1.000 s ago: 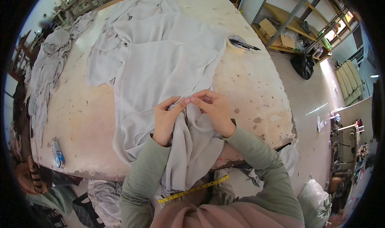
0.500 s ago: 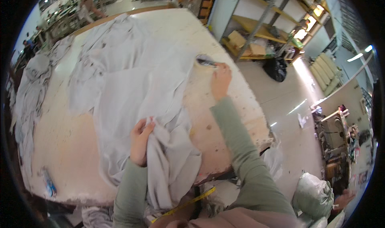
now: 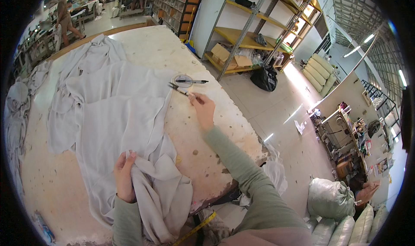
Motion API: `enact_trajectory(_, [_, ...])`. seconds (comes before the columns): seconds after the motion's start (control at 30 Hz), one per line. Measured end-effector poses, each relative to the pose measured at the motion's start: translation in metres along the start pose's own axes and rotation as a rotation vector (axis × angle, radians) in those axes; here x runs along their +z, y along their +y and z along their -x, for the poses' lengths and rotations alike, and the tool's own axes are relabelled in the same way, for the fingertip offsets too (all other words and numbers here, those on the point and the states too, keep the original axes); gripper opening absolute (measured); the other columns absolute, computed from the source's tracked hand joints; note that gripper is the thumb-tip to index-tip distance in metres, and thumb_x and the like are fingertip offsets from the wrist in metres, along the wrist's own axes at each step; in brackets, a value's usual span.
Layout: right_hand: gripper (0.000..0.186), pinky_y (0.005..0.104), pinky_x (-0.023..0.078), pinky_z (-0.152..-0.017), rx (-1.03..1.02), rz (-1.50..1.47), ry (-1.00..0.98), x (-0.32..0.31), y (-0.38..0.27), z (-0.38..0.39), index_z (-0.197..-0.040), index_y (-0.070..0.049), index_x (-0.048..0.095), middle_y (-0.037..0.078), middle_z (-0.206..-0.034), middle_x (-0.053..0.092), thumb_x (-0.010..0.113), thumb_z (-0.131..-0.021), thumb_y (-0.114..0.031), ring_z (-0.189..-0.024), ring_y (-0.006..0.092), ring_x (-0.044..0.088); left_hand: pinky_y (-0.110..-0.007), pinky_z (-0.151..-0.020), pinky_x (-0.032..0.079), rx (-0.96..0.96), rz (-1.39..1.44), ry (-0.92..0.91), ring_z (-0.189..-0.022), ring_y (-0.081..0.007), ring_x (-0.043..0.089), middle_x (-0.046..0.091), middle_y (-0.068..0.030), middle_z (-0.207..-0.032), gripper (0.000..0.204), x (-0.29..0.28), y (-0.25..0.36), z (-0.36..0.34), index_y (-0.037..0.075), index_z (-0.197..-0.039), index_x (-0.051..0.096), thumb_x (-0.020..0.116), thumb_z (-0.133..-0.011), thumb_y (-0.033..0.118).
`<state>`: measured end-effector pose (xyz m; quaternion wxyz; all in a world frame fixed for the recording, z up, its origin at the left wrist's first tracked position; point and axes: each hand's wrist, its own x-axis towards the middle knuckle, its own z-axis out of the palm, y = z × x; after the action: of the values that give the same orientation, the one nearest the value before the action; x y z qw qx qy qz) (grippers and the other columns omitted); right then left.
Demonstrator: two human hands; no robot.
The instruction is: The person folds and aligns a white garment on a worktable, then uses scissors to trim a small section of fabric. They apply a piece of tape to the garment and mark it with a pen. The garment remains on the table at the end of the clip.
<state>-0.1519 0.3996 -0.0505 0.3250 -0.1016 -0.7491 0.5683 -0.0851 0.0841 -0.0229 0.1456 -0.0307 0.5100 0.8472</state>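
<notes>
My left hand (image 3: 125,176) is closed, pinching a fold of light grey fabric (image 3: 125,103) near the table's front edge. The fabric lies rumpled across the table, and its near end hangs over the edge. My right hand (image 3: 202,110) is closed on small dark thread snips (image 3: 179,89), their two blades pointing to the far left, beside the cloth. Just beyond the blades sits a clear round dish (image 3: 176,78) with a black pen (image 3: 195,81) lying across it.
The pale worn table (image 3: 207,146) has chipped edges. A yellow tape measure (image 3: 196,228) hangs by my body. More grey cloth (image 3: 17,112) lies at the left edge, near a small blue item (image 3: 43,226). Shelving (image 3: 242,38), a black bag (image 3: 264,78) and stuffed sacks (image 3: 330,197) stand to the right.
My view has swung right, shifting the scene leftward. My right hand has come away from the dish with the snips, leaving the pen across it. My left hand keeps its pinch on the fabric.
</notes>
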Motion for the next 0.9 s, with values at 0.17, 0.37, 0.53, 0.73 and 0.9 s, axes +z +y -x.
enact_trajectory(0.17, [0.032,0.024,0.047,-0.074,1.0,-1.279,-0.212,0.019,-0.051,0.065,-0.124,-0.002,0.056,0.004,-0.088,0.06,0.058,-0.094,-0.012,-0.076,0.0115,0.056,-0.022,-0.069,0.042,-0.06,-0.038,0.008,-0.076,-0.0068,0.055,0.061,0.0005,-0.086,0.012,0.005,0.003,0.008,0.003,-0.096,0.062,0.062,-0.089,0.013])
enact_trajectory(0.37, [0.02,0.0228,0.043,-0.06,0.874,-1.126,-0.725,0.04,-0.078,0.112,-0.105,-0.005,0.054,0.001,-0.076,0.049,0.053,-0.097,-0.024,-0.063,0.0093,0.05,-0.022,-0.068,0.045,-0.09,-0.004,0.008,-0.074,-0.0071,0.057,0.063,-0.0007,-0.086,0.016,0.005,0.0,0.011,0.0,-0.1,0.063,0.066,-0.088,0.011])
enact_trajectory(0.53, [0.022,0.0227,0.037,-0.051,0.768,-0.666,-0.797,0.041,-0.075,0.126,-0.102,-0.008,0.054,0.001,-0.079,0.046,0.05,-0.098,-0.029,-0.052,0.0089,0.041,-0.021,-0.067,0.045,-0.067,-0.021,-0.015,-0.073,-0.0054,0.056,0.064,0.0001,-0.084,0.013,0.008,-0.004,0.018,0.0,-0.094,0.064,0.068,-0.087,0.01])
enact_trajectory(0.73, [0.035,0.0221,0.037,-0.057,0.215,-0.251,-0.647,0.043,-0.09,0.144,-0.126,-0.006,0.049,0.0,-0.08,0.049,0.047,-0.1,-0.029,-0.062,0.0069,0.042,-0.021,-0.076,0.043,-0.143,-0.011,-0.037,-0.08,-0.0047,0.055,0.065,-0.0004,-0.087,0.014,0.013,-0.001,0.026,0.0,-0.093,0.065,0.069,-0.086,0.012])
enact_trajectory(0.9, [0.043,0.0219,0.038,-0.065,0.016,-0.123,-0.646,0.033,-0.107,0.14,-0.136,-0.006,0.043,0.002,-0.085,0.054,0.052,-0.098,-0.023,-0.07,0.0072,0.044,-0.021,-0.077,0.043,-0.098,-0.002,-0.035,-0.081,-0.0056,0.056,0.066,-0.0005,-0.089,0.015,0.013,0.0,0.024,0.0,-0.097,0.066,0.068,-0.087,0.012])
